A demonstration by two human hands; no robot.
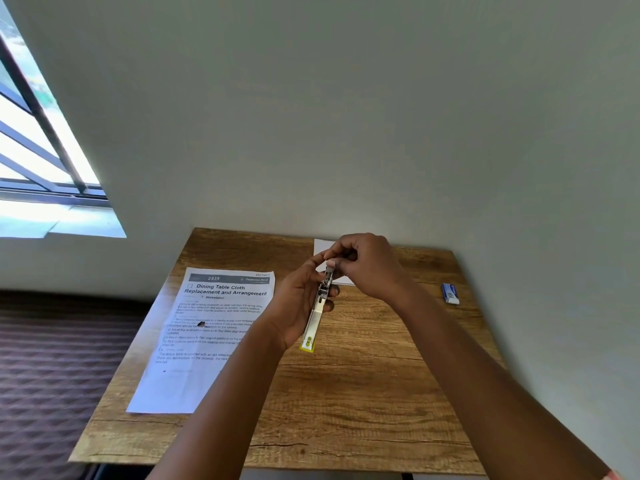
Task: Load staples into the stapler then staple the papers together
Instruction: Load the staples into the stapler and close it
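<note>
Left hand (298, 303) is wrapped around the stapler (317, 313), held up over the middle of the table (363, 393). Right hand (367, 265) pinches its far tip. Printed paper (204, 337) lies along the left edge, a small blue box (450, 293) near the right edge.
</note>
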